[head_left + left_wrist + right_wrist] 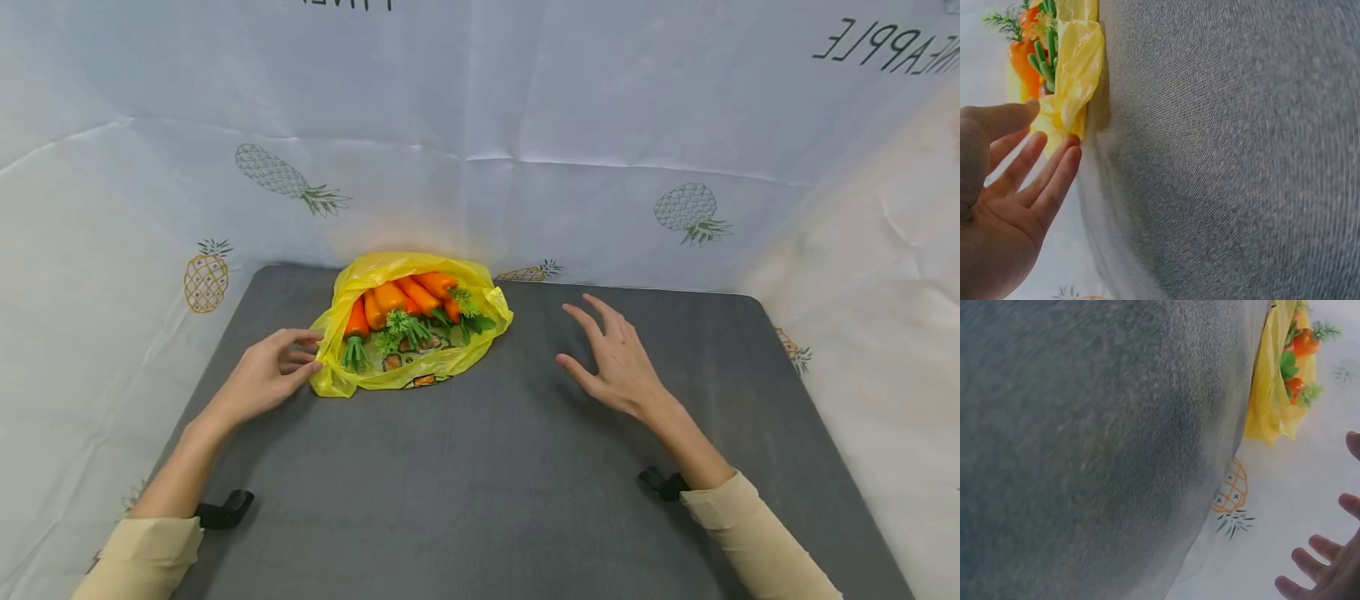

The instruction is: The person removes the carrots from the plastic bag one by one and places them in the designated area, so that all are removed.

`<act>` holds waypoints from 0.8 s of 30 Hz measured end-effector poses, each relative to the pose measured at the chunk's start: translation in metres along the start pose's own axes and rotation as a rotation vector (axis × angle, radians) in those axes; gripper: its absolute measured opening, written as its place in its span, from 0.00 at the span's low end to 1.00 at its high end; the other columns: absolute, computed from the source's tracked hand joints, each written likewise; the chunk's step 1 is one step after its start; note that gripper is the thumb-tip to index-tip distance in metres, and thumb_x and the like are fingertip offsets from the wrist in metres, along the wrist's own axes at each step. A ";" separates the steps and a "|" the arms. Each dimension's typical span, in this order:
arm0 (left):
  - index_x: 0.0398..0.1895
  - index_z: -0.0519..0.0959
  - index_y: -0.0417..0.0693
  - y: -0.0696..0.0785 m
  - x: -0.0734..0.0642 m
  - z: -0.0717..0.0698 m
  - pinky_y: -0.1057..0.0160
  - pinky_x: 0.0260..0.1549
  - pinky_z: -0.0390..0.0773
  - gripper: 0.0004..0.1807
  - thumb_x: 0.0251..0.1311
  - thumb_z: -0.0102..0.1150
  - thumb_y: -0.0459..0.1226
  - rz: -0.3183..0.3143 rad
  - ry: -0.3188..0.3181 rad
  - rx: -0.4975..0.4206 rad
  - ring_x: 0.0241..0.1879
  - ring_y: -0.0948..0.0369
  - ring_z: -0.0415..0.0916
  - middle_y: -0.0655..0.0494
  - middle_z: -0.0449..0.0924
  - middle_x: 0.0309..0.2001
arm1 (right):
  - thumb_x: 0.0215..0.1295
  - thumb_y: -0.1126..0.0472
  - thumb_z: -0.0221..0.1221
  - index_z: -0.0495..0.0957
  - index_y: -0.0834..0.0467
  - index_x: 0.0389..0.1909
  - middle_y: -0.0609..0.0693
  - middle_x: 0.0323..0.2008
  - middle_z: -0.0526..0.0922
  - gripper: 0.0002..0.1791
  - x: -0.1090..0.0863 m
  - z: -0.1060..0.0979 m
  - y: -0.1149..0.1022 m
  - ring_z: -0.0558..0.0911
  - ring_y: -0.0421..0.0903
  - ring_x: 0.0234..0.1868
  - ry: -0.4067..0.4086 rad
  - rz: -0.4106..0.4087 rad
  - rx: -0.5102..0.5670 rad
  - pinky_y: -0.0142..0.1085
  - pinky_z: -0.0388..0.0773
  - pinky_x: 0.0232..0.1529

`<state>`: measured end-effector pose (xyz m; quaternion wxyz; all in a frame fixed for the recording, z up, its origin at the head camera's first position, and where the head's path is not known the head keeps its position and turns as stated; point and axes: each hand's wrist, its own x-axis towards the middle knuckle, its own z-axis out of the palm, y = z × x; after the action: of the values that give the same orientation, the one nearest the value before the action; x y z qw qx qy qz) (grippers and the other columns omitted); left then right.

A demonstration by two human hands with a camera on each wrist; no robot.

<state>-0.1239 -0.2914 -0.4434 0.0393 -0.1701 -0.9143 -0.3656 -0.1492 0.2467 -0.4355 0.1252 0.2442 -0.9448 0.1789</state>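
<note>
White cloth [420, 83] is hanging behind and beside the work area, showing creases and carrying at least five pineapple prints [686, 208]: two outlined in grey-green and three in orange, some partly cut off. Two pieces of dark lettering [873, 42] are running along the top edge, the right one appearing mirrored. One dark grey table [465, 483] is presenting a fine, ribbed, fabric-like texture and rounded far corners.

One bag [408, 262] of thin, crinkled, yellow plastic film is lying on its side near the far edge, left of centre, its mouth gaping toward the near side. Orange-and-black printing [429, 380] is showing along the lower lip. Inside, at least six carrots [390, 297] are lying bunched; overlap is preventing an exact count. They are smooth, glossy and tapered, with green tops [356, 356] pointing mostly toward the mouth, some feathery, others thick-stemmed.

Two hands are showing. Left hand [262, 373] is resting its fingertips at the bag's left edge, fingers loosely extended, grip released. Right hand [618, 362] is hovering right of the bag, well apart from it, fingers spread, also released. Two cream sleeves [153, 546] and two black wrist fittings [225, 510] are showing, one per arm.
</note>
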 end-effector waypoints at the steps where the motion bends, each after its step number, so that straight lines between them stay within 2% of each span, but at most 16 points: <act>1: 0.64 0.81 0.34 0.000 0.000 0.001 0.76 0.42 0.87 0.23 0.66 0.73 0.27 -0.009 0.000 -0.004 0.47 0.39 0.90 0.35 0.85 0.54 | 0.71 0.43 0.68 0.62 0.48 0.84 0.66 0.82 0.62 0.45 0.001 0.000 -0.001 0.65 0.70 0.81 -0.005 0.003 0.005 0.74 0.65 0.73; 4: 0.63 0.81 0.35 -0.002 0.001 0.003 0.81 0.41 0.83 0.22 0.67 0.72 0.28 -0.029 -0.005 -0.015 0.48 0.38 0.90 0.34 0.85 0.56 | 0.73 0.42 0.67 0.63 0.48 0.84 0.64 0.83 0.61 0.43 0.003 0.001 -0.006 0.65 0.69 0.81 -0.018 0.006 0.020 0.73 0.65 0.74; 8: 0.62 0.81 0.36 -0.008 0.000 0.006 0.80 0.38 0.82 0.22 0.66 0.73 0.27 -0.054 -0.002 -0.033 0.47 0.42 0.91 0.34 0.85 0.57 | 0.74 0.42 0.65 0.64 0.48 0.83 0.63 0.82 0.62 0.42 0.010 0.003 -0.013 0.66 0.68 0.80 -0.027 0.002 0.039 0.72 0.67 0.73; 11: 0.62 0.82 0.36 -0.012 0.000 0.007 0.78 0.38 0.83 0.22 0.66 0.73 0.27 -0.076 0.005 -0.064 0.44 0.57 0.91 0.35 0.86 0.56 | 0.74 0.42 0.65 0.64 0.48 0.83 0.62 0.82 0.63 0.41 0.015 0.004 -0.018 0.67 0.67 0.79 -0.027 -0.008 0.057 0.71 0.68 0.71; 14: 0.62 0.82 0.36 -0.015 0.000 0.008 0.78 0.38 0.83 0.21 0.67 0.73 0.27 -0.107 -0.001 -0.106 0.43 0.75 0.86 0.35 0.85 0.57 | 0.74 0.43 0.66 0.65 0.48 0.82 0.60 0.82 0.64 0.40 0.021 0.008 -0.024 0.68 0.66 0.78 -0.020 -0.026 0.087 0.70 0.69 0.71; 16: 0.62 0.81 0.35 -0.016 0.000 0.009 0.77 0.38 0.83 0.21 0.67 0.72 0.28 -0.134 -0.005 -0.143 0.43 0.80 0.82 0.34 0.84 0.57 | 0.75 0.45 0.66 0.66 0.48 0.82 0.60 0.81 0.64 0.39 0.025 0.010 -0.027 0.68 0.65 0.78 -0.011 -0.042 0.112 0.69 0.70 0.71; 20: 0.64 0.80 0.35 -0.017 0.000 0.010 0.77 0.38 0.83 0.22 0.70 0.71 0.30 -0.216 -0.014 -0.209 0.44 0.81 0.80 0.37 0.83 0.59 | 0.76 0.49 0.67 0.67 0.50 0.81 0.62 0.79 0.67 0.37 0.034 0.017 -0.032 0.69 0.64 0.78 0.010 -0.062 0.173 0.67 0.73 0.70; 24: 0.66 0.79 0.37 -0.020 0.000 0.012 0.77 0.39 0.82 0.23 0.71 0.71 0.33 -0.276 -0.024 -0.248 0.44 0.80 0.80 0.47 0.83 0.58 | 0.77 0.51 0.67 0.68 0.53 0.79 0.62 0.77 0.68 0.35 0.044 0.021 -0.035 0.69 0.63 0.77 0.026 -0.059 0.231 0.65 0.73 0.72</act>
<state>-0.1304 -0.2968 -0.4651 -0.0432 -0.0511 -0.8772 -0.4754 -0.1717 0.1912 -0.4304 0.1136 0.2825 -0.9086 0.2857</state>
